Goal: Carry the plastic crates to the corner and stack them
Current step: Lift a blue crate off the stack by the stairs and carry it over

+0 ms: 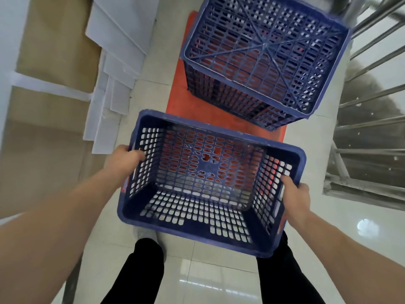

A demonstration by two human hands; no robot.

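A person holds a blue plastic crate (pixel 197 207) open side up, one grip on each short end, above a tiled floor (pixel 208 281). The left grip (pixel 126 160) is closed over the crate's left rim, its fingers curled down inside the slotted wall. The right grip (pixel 295 198) clasps the opposite rim, with the thumb pressed against the inner face of the wall; its other fingers are hidden behind the plastic. The crate hangs tilted in front of the person's black trouser legs (pixel 142 270), its far end over the near edge of an orange platform (pixel 177 93). Just beyond it, apart from the held crate, a second blue crate (pixel 265 53) stands upside down on that platform, ribbed base uppermost. White boards (pixel 118 62) lie fanned out to the left, and a metal railing (pixel 372 62) runs along the right.
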